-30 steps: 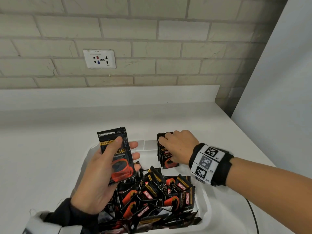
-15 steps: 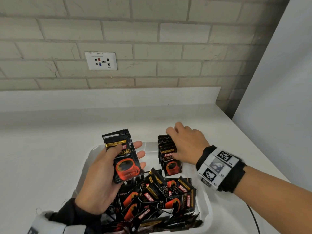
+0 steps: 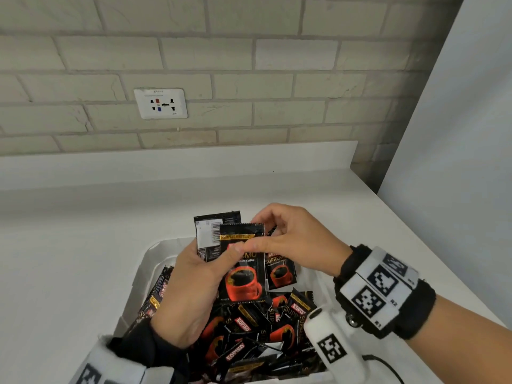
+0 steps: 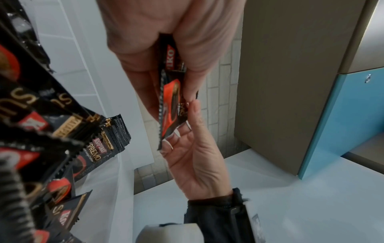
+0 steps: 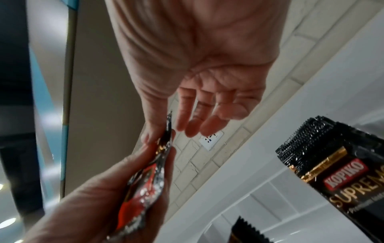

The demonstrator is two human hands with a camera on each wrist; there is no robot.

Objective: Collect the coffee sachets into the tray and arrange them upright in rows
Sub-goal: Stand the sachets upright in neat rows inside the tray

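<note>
Loose sachets [image 3: 249,336] fill the near part of the tray [image 3: 144,273] on the counter [image 3: 83,245] — an upright row [image 3: 279,270] stands behind them, toward the tray's far right.

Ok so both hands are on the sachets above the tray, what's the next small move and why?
Probably let the right hand draw the front sachet out of the left hand and stand it against the upright row at the tray's far end. Its thumb already pinches that sachet, and the loose pile remains unsorted.
</note>
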